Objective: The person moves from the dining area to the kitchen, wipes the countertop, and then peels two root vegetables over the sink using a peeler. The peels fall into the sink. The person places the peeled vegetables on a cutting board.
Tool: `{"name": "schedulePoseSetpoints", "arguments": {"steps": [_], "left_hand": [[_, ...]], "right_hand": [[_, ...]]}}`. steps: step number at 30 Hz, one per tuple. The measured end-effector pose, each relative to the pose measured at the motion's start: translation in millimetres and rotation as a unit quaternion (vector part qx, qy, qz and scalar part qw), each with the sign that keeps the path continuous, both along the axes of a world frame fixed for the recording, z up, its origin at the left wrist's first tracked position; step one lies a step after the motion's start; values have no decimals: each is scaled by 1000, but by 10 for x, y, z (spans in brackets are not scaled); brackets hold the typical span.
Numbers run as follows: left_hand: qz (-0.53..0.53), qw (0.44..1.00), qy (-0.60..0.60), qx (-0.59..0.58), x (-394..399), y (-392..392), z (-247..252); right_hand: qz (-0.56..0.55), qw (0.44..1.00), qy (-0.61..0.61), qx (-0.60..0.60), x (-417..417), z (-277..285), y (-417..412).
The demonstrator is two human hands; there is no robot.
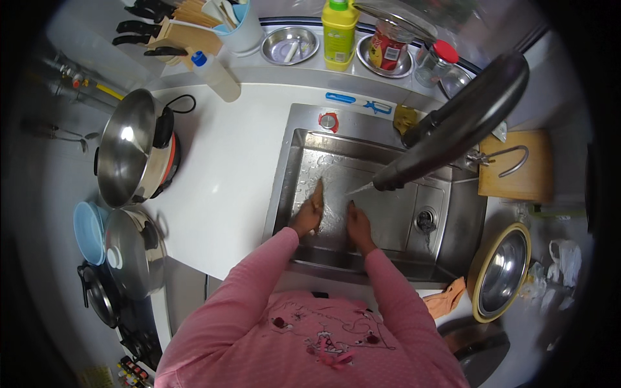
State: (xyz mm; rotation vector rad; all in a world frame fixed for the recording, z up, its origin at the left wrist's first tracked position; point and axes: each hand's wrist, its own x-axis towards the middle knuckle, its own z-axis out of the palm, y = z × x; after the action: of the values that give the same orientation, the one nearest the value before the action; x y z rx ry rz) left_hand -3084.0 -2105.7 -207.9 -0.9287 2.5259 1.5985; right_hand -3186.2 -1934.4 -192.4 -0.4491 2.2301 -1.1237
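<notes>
Both my hands are inside a stainless steel sink (388,218). My left hand (307,216) is at the sink's left side, blurred, above the wet bottom. A narrow brown shape points up from it; whether this is fingers or a held thing cannot be told. Right of it, apart, my right hand (358,223) hangs with its fingers pointing away from me; its finger pads and anything in them are hidden. A dark faucet (436,131) reaches in from the upper right, and a thin stream of water runs from its tip between and beyond my hands. The drain strainer (425,220) holds dark scraps.
Left of the sink are a white counter (223,169), a steel pan (128,145) and a lidded pot (136,254). Behind stand a knife block (189,36), a yellow bottle (338,39) and a blue peeler (378,105). At right are a cutting board (533,167), an orange cloth (446,299) and a steel basin (502,274).
</notes>
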Motion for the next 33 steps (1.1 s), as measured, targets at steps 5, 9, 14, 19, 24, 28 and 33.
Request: {"name": "schedulePoseSetpoints", "arguments": {"steps": [5,9,14,19,24,28,33], "left_hand": [[184,899,19,397,-502,265,735],[134,913,71,378,-693,311,1308],[69,824,32,561,-618,377,1791],[-75,669,-40,738,-596,91,1539],[-65,993,89,-42,-682,342,1557],[-25,982,159,-100,-695,405,1619],[-33,881,19,472,-724,272,1764]], "right_hand": [[-45,998,-22,-24,-66,597,-591],[-164,955,-112,-221,-464,929,-874],[-239,872,-172,-391,-976,841,-918],[-107,763,-403,-494,-915,1605,-652],[-276,872,-198,-351,-880,1736,-695],[-358,892,-131,-243,-695,1783,-768],[-225,920,-82,-310,-720,1527,-755]]}}
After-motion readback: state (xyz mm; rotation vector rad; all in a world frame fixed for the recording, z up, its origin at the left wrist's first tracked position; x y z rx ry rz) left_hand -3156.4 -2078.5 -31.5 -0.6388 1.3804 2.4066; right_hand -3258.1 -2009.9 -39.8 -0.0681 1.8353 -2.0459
